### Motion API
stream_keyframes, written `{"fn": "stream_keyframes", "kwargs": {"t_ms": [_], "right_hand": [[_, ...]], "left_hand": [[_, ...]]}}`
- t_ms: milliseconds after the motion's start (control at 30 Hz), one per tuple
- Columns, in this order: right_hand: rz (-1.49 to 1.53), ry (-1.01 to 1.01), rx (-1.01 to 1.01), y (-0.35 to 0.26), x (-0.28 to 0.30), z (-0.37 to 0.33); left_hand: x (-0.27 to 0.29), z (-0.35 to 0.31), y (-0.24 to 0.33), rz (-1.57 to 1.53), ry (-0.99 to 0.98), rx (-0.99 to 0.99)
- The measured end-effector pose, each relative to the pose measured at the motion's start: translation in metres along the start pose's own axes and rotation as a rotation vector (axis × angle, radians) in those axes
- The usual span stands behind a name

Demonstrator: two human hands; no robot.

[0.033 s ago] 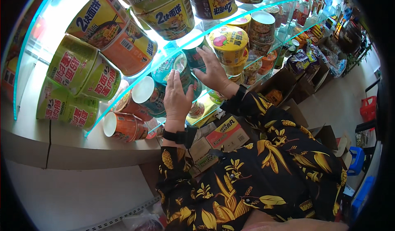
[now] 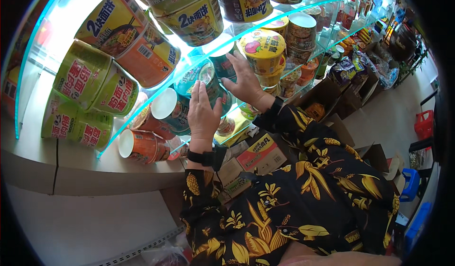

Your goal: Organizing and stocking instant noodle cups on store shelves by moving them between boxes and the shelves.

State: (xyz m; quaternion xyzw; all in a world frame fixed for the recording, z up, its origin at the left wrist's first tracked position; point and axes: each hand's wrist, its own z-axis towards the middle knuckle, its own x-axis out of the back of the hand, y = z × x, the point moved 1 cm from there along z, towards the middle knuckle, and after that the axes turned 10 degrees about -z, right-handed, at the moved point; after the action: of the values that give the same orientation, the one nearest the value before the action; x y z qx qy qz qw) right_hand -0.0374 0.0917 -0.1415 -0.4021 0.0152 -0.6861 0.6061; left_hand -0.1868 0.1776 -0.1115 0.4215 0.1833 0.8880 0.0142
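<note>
My left hand (image 2: pixel 204 117) is raised at the glass shelf, its fingers straight and close together, the thumb apart. Its fingertips lie against or just in front of a teal instant noodle cup (image 2: pixel 187 81). My right hand (image 2: pixel 244 83) is to the right of that cup, fingers spread, near a dark teal cup with a white lid (image 2: pixel 222 45). The teal cup's lower part is partly hidden by my left hand. Left of it lies a tilted teal cup with a white end (image 2: pixel 164 103). Yellow noodle cups (image 2: pixel 262 44) are stacked right of my right hand.
A glass shelf edge (image 2: pixel 142 102) runs diagonally across, with large noodle tubs (image 2: pixel 185 12) above it. Green tubs (image 2: pixel 85 76) and an orange cup (image 2: pixel 137 145) are at left. Cardboard boxes (image 2: pixel 260 153) stand below; a red basket (image 2: pixel 423 124) is at far right.
</note>
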Motion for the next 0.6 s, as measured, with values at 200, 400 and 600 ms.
{"fn": "stream_keyframes", "kwargs": {"t_ms": [200, 400, 600], "right_hand": [[-0.052, -0.056, 0.097, -0.007, -0.007, 0.012], [0.05, -0.09, 0.063, -0.013, -0.003, -0.009], [0.483, -0.247, -0.191, 0.008, 0.028, -0.065]], "left_hand": [[0.009, -0.005, 0.001, 0.137, 0.027, 0.068], [0.0, -0.004, 0.004, 0.045, 0.045, 0.07], [0.018, -0.016, 0.007, -0.033, 0.083, 0.059]]}}
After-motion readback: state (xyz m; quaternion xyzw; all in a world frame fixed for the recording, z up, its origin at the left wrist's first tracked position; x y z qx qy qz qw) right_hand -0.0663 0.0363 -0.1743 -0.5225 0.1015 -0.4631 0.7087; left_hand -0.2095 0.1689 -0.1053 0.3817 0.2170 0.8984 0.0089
